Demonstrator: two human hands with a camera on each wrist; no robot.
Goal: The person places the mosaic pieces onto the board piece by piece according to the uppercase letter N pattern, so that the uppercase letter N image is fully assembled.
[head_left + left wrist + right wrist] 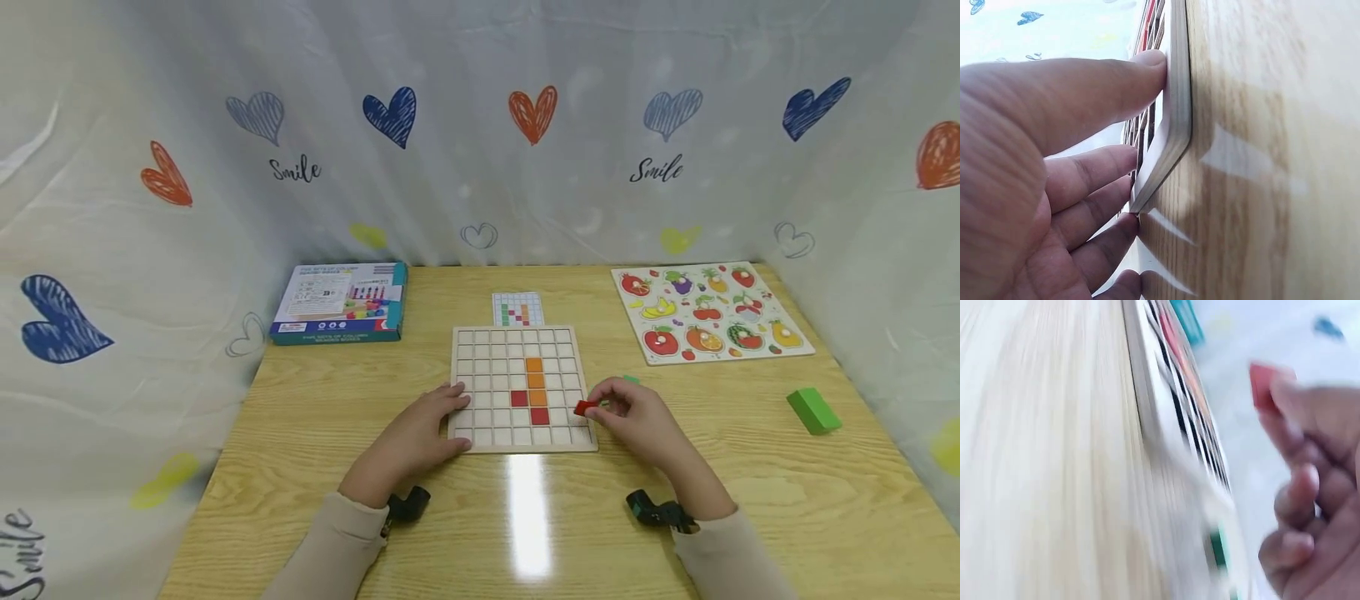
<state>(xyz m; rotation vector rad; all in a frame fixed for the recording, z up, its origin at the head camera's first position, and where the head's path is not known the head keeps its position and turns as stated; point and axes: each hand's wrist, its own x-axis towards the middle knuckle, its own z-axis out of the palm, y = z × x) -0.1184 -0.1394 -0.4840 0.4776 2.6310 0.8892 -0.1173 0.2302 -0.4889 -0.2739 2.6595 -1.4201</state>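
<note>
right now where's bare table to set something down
Bare tabletop: between the right hand and the green block, and between the left hand and the box. Crowded around the right edge of the grid board: held red piece, green pieces.

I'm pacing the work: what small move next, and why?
Probably carry the red block left over the grid board and lower it into a cell matching the pattern card: the right hand pinches it by the board's right edge, while the left hand touches the left edge.
</note>
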